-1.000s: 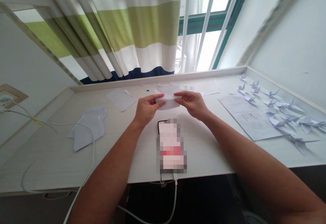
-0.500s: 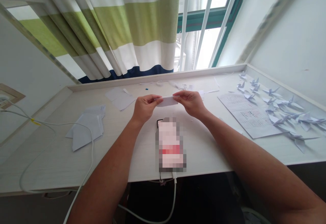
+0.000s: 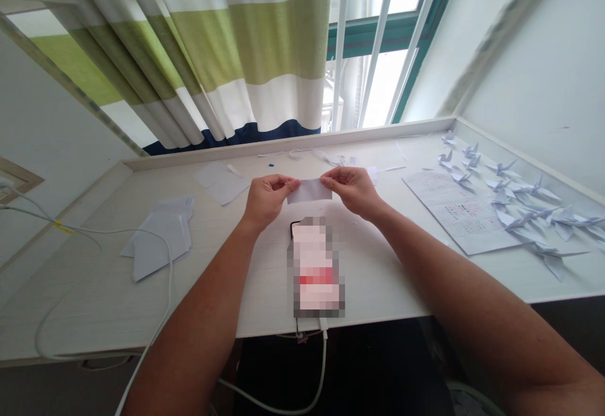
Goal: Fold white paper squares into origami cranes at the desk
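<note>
Between my two hands is a small white piece of paper point(image 3: 309, 191), a wide rectangle that appears folded. My left hand point(image 3: 271, 198) pinches its upper left corner between thumb and fingers. On the other side, my right hand point(image 3: 351, 188) pinches the upper right corner in the same way. The paper is held over the white desk, beyond a phone point(image 3: 316, 265) whose screen is blurred out. A white cable point(image 3: 324, 334) is plugged into the phone's near end.
Folded paper cranes point(image 3: 548, 253) cluster along the right side, by a written sheet point(image 3: 460, 214). A stack of white paper point(image 3: 163, 236) lies at left, with loose sheets point(image 3: 222, 183) behind it. Another white cable point(image 3: 171, 271) crosses the left of the desk point(image 3: 94, 302).
The paper has tilted, so more of its face shows toward me. Both hands keep their pinch and have barely moved.
</note>
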Tool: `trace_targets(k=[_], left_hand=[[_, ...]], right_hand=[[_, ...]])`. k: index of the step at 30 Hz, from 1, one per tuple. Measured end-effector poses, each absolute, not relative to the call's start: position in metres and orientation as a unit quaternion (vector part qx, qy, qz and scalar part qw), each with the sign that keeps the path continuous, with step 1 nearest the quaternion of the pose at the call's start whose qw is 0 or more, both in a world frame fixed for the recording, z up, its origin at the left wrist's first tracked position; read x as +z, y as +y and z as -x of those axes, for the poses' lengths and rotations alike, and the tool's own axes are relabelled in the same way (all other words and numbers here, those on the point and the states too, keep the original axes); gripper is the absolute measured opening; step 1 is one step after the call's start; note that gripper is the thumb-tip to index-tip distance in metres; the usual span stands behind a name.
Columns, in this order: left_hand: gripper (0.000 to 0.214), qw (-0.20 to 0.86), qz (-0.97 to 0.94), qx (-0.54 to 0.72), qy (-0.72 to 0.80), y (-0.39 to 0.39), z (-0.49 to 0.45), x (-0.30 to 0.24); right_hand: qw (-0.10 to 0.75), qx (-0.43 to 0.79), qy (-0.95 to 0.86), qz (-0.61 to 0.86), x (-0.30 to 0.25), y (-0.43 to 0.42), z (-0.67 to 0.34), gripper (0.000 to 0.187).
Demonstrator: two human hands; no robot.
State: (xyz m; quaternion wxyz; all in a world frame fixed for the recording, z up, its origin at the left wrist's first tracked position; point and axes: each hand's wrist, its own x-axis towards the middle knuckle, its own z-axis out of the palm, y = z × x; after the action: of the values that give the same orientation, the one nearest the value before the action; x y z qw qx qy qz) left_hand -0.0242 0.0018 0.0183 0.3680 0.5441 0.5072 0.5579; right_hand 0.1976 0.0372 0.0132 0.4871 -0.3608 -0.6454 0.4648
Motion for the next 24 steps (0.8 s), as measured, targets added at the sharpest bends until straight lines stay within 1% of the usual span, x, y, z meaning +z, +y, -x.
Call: trace_targets(k=[5,9,13,20,24], left_hand=[[0.055,0.419,-0.525,0.552,0.493,0.001,0.024,0.021],[0.055,0.442,-0.53,0.532,0.491,0.001,0.028,0.02],[0.052,0.441,-0.54,0.519,0.494,0.0,0.029,0.02],[0.042,0.463,-0.561,0.506,0.463,-0.008,0.017,0.022],[0.044,0.469,-0.555,0.5,0.47,-0.01,0.011,0.022]], right_hand=[[0.481,0.5,-0.625,0.358,0.016,0.037,-0.198,0.036],[0.468,0.486,-0.641,0.366,0.019,0.035,-0.201,0.034],[0.442,0.47,-0.666,0.374,0.02,0.036,-0.205,0.03],[0.409,0.482,-0.685,0.361,0.019,0.032,-0.2,0.031],[0.399,0.472,-0.7,0.357,0.017,0.03,-0.197,0.032]])
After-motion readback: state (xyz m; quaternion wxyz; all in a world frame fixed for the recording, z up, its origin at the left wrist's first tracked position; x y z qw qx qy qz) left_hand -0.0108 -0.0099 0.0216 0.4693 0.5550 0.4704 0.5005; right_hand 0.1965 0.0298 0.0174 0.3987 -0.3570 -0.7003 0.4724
